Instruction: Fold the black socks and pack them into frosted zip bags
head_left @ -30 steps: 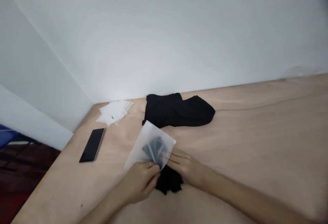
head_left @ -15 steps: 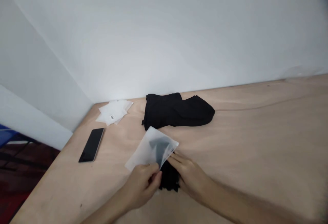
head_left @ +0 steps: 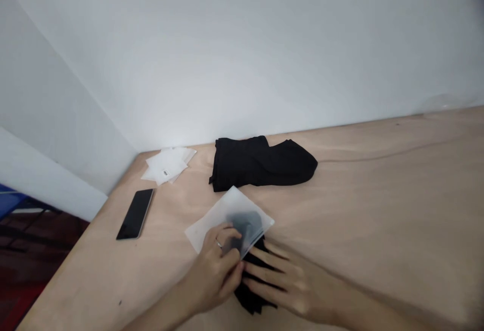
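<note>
A frosted plastic bag [head_left: 212,217] lies tilted on the table, and dark cloth shows through its right part. My left hand [head_left: 215,263], with a ring on one finger, pinches the bag's near edge between thumb and forefinger. From the bag's mouth a piece of black fabric [head_left: 247,295], possibly a sock, sticks out toward me. Spread flat over that fabric are the fingers of my right hand [head_left: 282,275], close to the bag's edge. Farther back rests a larger sock-shaped pile of black fabric [head_left: 260,164], touched by neither hand.
Several more frosted bags [head_left: 166,164] are stacked at the back left, one with a small label. A phone [head_left: 136,215] lies nearer on the left. The tan table [head_left: 378,210] meets a white wall [head_left: 264,58] behind and ends at a left edge.
My right hand has moved nearer to me and spread its fingers over the black fabric. The bag has shifted slightly right, and the dark cloth inside looks flatter.
</note>
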A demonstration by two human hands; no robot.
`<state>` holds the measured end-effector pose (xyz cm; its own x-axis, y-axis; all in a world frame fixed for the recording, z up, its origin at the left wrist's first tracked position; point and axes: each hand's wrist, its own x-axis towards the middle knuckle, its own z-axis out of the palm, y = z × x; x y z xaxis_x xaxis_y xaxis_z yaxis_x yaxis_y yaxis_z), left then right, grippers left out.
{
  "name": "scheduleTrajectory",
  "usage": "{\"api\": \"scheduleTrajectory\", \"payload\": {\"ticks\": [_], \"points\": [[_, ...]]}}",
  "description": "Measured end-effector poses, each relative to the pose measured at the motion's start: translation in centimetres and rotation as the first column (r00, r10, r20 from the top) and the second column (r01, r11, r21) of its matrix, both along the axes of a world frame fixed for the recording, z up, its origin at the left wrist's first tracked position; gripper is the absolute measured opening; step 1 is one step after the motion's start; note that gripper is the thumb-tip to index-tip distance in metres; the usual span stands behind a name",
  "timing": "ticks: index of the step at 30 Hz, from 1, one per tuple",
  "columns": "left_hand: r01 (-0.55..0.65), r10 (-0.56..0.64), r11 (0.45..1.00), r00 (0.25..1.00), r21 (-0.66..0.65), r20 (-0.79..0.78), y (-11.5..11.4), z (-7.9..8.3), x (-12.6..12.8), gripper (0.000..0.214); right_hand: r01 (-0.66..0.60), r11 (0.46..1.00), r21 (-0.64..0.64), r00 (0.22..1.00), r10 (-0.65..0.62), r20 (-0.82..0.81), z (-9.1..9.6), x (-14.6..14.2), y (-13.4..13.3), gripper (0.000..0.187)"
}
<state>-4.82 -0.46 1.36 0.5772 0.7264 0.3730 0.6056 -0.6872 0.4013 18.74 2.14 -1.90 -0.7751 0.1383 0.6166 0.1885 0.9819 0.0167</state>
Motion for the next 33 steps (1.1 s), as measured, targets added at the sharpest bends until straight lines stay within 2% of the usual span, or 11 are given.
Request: {"api": "scheduleTrajectory", "payload": {"ticks": [3,7,10,14,17,20,25,27,29,33], "points": [[0.053,-0.054,0.998,0.997,-0.024,-0.047,0.2,-0.1,0.0,0.018,0.018,0.998,0.056,0.998,-0.014,-0.064,-1.0,-1.7,1.1,0.026],[0.043,-0.045,0.990,0.999,-0.133,-0.007,0.5,-0.4,-0.1,0.022,0.227,0.973,0.033,0.970,-0.223,-0.100,-2.0,-4.3,1.3,0.028],[0.026,-0.018,0.991,0.998,-0.128,0.064,0.9,-0.7,-0.4,0.022,0.344,0.939,-0.021,0.933,-0.344,-0.101,-2.0,-5.5,1.0,0.025],[-0.038,0.042,0.998,0.995,-0.041,0.087,1.3,-1.0,-1.0,0.024,0.403,0.909,-0.103,0.908,-0.411,-0.077,-1.3,-5.2,1.4,0.018],[-0.056,0.059,0.998,0.996,-0.038,0.068,1.4,-0.9,-1.0,0.024,0.462,0.873,-0.158,0.879,-0.474,-0.049,-0.9,-4.3,1.9,0.008],[-0.011,0.015,0.999,0.997,-0.053,0.075,1.2,-0.4,-0.5,0.023,0.486,0.860,-0.155,0.868,-0.495,-0.025,-1.0,-4.3,1.6,0.009],[0.062,-0.062,0.997,0.998,-0.039,-0.008,0.8,0.3,0.1,0.019,0.471,0.866,-0.165,0.879,-0.476,0.010,-1.2,-5.5,0.6,0.021],[0.027,-0.027,1.000,1.000,0.004,-0.002,0.8,0.4,-0.1,0.019,0.490,0.846,-0.211,0.867,-0.497,0.021,-0.9,-5.4,0.9,0.018],[-0.056,0.056,0.994,0.998,0.097,0.010,0.9,0.4,-0.4,0.017,0.521,0.814,-0.258,0.846,-0.533,0.029,-0.5,-5.1,1.4,0.015],[-0.214,0.234,0.927,0.972,0.308,-0.029,0.7,0.2,-1.2,0.018,0.561,0.773,-0.296,0.816,-0.576,0.042,-0.3,-4.5,2.1,0.014]]}}
